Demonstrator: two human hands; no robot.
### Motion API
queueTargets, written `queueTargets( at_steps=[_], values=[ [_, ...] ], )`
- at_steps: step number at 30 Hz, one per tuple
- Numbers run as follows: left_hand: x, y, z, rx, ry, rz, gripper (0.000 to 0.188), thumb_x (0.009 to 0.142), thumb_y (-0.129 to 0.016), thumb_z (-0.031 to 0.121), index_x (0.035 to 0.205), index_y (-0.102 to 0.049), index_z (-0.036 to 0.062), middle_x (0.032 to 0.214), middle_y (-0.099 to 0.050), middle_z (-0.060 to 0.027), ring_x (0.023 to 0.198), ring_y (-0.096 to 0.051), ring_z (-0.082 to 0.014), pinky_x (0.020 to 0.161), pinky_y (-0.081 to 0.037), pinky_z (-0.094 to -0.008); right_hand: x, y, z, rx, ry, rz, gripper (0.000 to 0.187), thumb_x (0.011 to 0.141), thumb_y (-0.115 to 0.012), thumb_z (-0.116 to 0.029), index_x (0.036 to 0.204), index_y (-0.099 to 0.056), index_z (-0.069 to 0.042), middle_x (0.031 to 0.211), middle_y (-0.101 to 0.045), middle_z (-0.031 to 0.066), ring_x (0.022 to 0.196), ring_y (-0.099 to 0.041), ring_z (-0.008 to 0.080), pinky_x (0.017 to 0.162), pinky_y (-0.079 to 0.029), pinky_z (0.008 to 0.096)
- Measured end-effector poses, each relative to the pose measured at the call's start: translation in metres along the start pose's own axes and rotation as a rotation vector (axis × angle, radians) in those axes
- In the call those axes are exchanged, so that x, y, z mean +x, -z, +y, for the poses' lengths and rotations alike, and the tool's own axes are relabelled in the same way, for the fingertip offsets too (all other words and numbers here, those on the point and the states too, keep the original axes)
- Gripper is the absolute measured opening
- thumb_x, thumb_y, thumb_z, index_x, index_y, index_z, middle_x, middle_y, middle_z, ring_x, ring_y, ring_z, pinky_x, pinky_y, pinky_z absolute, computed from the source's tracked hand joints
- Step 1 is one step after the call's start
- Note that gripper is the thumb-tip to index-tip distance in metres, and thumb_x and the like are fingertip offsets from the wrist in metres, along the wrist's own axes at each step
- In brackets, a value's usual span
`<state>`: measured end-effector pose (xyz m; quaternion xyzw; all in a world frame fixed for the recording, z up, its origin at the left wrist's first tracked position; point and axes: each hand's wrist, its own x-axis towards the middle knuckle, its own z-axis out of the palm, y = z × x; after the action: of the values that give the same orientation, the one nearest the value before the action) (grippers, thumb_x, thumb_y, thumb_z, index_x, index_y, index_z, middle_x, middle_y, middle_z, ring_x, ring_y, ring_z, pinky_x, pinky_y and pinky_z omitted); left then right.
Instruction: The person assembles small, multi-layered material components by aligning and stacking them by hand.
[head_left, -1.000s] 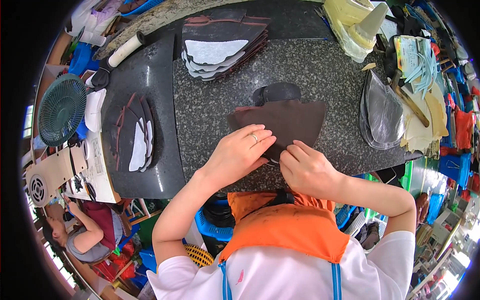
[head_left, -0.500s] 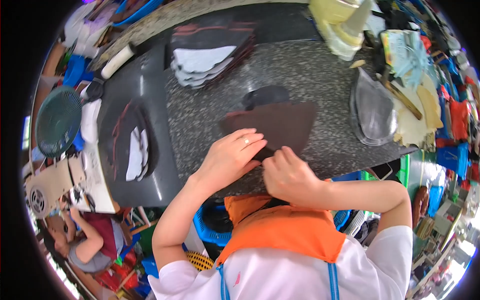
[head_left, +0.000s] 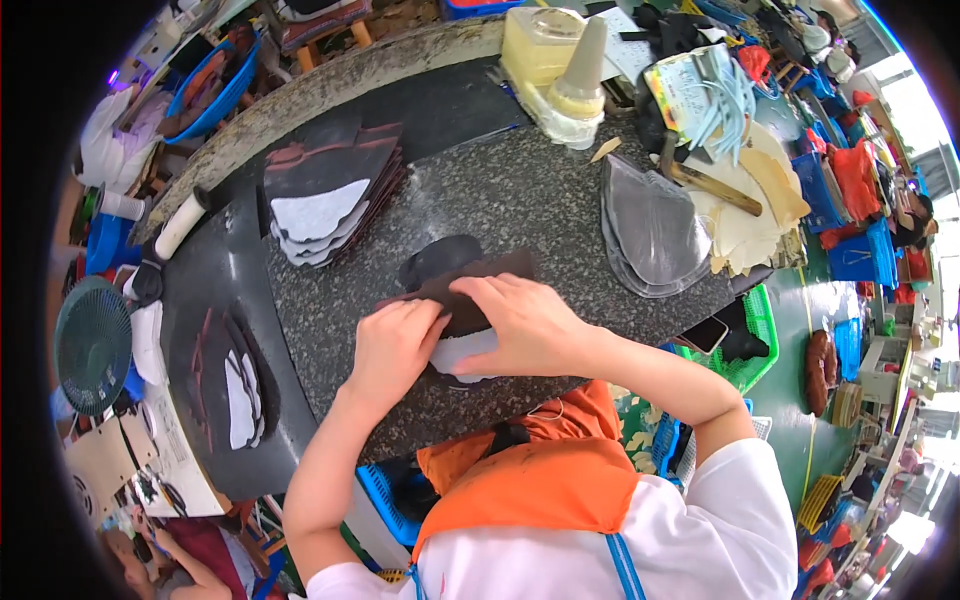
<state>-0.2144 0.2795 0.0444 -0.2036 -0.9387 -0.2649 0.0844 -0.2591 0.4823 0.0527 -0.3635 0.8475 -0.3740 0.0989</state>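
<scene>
On the speckled stone worktop (head_left: 345, 330), a dark brown leather-like piece (head_left: 512, 266) is bent up between my hands. Below the fold a light grey-white patch (head_left: 462, 352) shows. My left hand (head_left: 398, 345) pinches the piece's left part, fingers closed. The right hand (head_left: 530, 325) grips it from the other side, thumb low by the pale patch and fingers over the dark part. Just beyond lies a black rounded piece (head_left: 438, 256), partly covered by the brown one.
A fanned stack of dark pieces with white patches (head_left: 320, 215) lies far left, a smaller stack (head_left: 240, 395) nearer left. At right are clear plastic-like templates (head_left: 655, 230) and a hammer (head_left: 715, 188). A yellowish glue container (head_left: 545, 60) with a cone stands at the back.
The brown piece lay flat and is now bent up, baring a pale patch. My right hand has moved from its near edge onto its right side. The whole view has shifted.
</scene>
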Motion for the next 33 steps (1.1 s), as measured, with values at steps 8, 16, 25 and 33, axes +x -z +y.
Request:
queueTargets(
  at_steps=[8, 16, 25, 33],
  values=[
    [-0.027, 0.002, -0.002, -0.048, -0.155, -0.111, 0.025, 0.064, -0.077, 0.007, 0.087, -0.068, 0.0073, 0.094, -0.063, -0.0054, 0.095, -0.063, -0.0239, 0.071, -0.055, -0.0334, -0.025, -0.001, 0.020, 0.001, 0.145, -0.046, 0.015, 0.070, -0.066, -0.006, 0.085, -0.068, -0.006, 0.089, -0.061, 0.0056, 0.099, -0.055, 0.0265, 0.086, -0.045, 0.0406],
    [-0.044, -0.002, -0.011, -0.048, -0.283, -0.129, 0.039, 0.058, -0.080, 0.008, 0.096, -0.071, 0.0109, 0.107, -0.058, -0.0087, 0.103, -0.060, -0.0292, 0.086, -0.056, -0.0394, -0.066, -0.013, 0.013, -0.176, 0.361, -0.065, 0.028, 0.071, -0.070, -0.009, 0.099, -0.069, -0.008, 0.100, -0.059, 0.0052, 0.109, -0.053, 0.0266, 0.104, -0.039, 0.0525],
    [-0.073, -0.003, -0.009, 0.057, -0.259, -0.285, 0.049, 0.067, -0.077, 0.011, 0.115, -0.067, 0.0163, 0.135, -0.046, -0.0137, 0.128, -0.044, -0.0376, 0.105, -0.035, -0.0581, -0.251, -0.042, 0.053, -0.120, -0.153, 0.223, 0.010, 0.078, -0.064, -0.020, 0.077, -0.062, -0.010, 0.071, -0.052, 0.0092, 0.070, -0.055, 0.0318, 0.063, -0.047, 0.0419],
    [-0.074, -0.010, -0.006, 0.211, -0.240, -0.261, 0.047, 0.080, -0.068, 0.024, 0.124, -0.060, 0.0092, 0.140, -0.042, -0.0192, 0.130, -0.039, -0.0435, 0.107, -0.030, -0.0594, -0.450, -0.091, 0.317, 1.538, -1.411, 1.716, 0.101, 0.074, -0.054, -0.078, 0.144, -0.031, -0.008, 0.143, -0.037, 0.0178, 0.115, -0.049, 0.0386, 0.094, -0.044, 0.0563]
  ],
)
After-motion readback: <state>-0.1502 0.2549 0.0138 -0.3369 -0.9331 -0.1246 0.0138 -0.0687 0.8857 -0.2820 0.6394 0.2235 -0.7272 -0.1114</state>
